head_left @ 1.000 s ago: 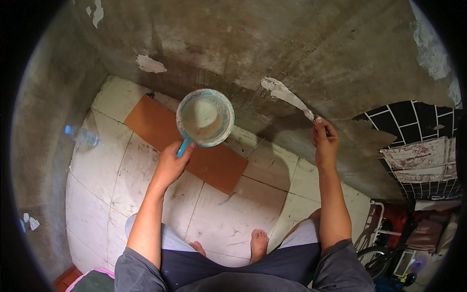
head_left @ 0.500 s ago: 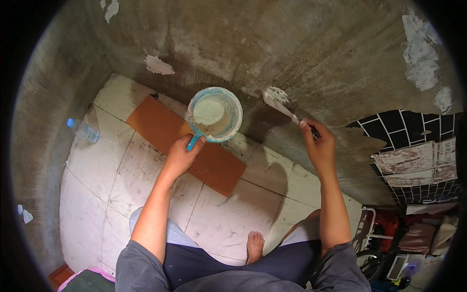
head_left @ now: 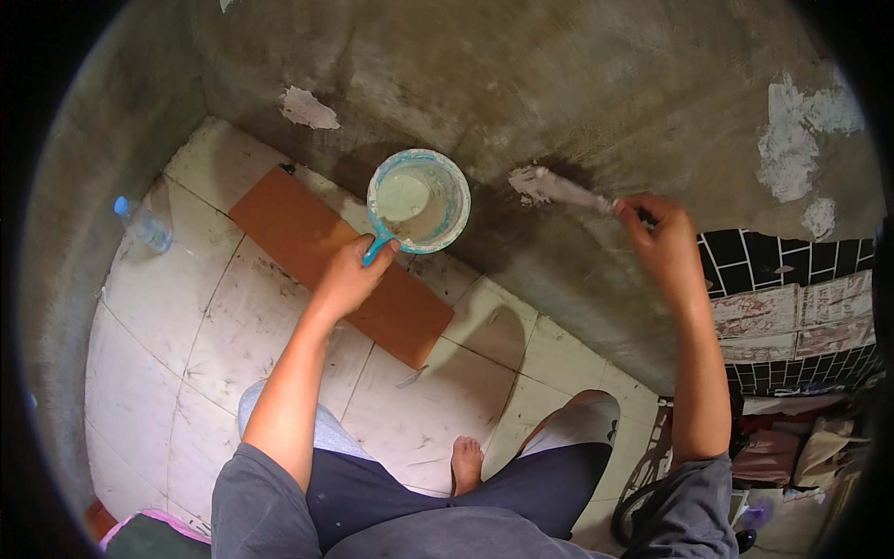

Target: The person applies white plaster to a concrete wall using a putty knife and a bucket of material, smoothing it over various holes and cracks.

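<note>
Facing a concrete wall (head_left: 447,74) at twelve o'clock of mid-view, above an orange board (head_left: 305,236) at nine, gripping a turquoise dipper (head_left: 455,201) of whitish paste (head_left: 404,197) at eleven in the left hand (head_left: 352,277) and, well apart in the right hand (head_left: 661,231) at two, pinching a putty knife (head_left: 579,194) over a pale patch (head_left: 522,182) at one.

Location type: interior space, apparently in a home. Indicators: a bare cement wall (head_left: 419,84) with pale patches (head_left: 787,154) meets a smudged white tiled floor (head_left: 438,405). A black covering (head_left: 733,264) with white brick-pattern lines faces part of the wall at right; pieces of cloth (head_left: 769,456) are gathered near it. A bare foot (head_left: 467,466) and a plastic bottle (head_left: 149,230) are on the floor.
</note>
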Tool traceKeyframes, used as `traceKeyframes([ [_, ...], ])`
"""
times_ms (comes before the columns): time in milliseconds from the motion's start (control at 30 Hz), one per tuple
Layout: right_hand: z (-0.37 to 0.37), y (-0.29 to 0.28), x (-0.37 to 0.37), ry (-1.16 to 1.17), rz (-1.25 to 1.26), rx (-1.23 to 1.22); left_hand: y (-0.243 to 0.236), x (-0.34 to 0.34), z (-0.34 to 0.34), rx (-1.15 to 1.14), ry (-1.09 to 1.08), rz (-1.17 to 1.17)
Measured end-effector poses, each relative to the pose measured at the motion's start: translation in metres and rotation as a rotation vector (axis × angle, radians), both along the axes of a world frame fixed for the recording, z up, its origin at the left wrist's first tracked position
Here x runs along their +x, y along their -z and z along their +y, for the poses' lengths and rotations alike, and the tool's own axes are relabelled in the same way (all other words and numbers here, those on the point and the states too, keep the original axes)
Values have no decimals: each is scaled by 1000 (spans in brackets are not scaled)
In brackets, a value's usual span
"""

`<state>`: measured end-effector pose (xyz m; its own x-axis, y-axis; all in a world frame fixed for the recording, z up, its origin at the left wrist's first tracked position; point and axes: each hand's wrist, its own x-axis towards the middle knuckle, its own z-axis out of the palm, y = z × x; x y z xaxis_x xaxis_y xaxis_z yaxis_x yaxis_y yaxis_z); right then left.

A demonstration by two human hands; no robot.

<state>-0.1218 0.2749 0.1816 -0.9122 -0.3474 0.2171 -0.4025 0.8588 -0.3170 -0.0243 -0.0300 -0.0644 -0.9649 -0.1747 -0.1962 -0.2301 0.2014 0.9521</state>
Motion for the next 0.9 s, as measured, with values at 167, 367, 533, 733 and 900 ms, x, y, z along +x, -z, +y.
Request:
traceKeyframes([
  [167, -8, 37, -9, -25, 42, 88, 2, -8, 1, -13, 5, 31],
  [367, -22, 22, -24, 14, 151, 172, 3, -5, 3, 17, 35, 54],
  [533, -57, -40, 6, 133, 66, 195, 1, 0, -3, 5, 41, -9],
  [733, -49, -4, -7, -12, 53, 275, 2, -3, -4, 29, 28, 5],
  [900, -22, -7, -31, -3, 151, 201, -1, -6, -1, 30, 49, 17],
])
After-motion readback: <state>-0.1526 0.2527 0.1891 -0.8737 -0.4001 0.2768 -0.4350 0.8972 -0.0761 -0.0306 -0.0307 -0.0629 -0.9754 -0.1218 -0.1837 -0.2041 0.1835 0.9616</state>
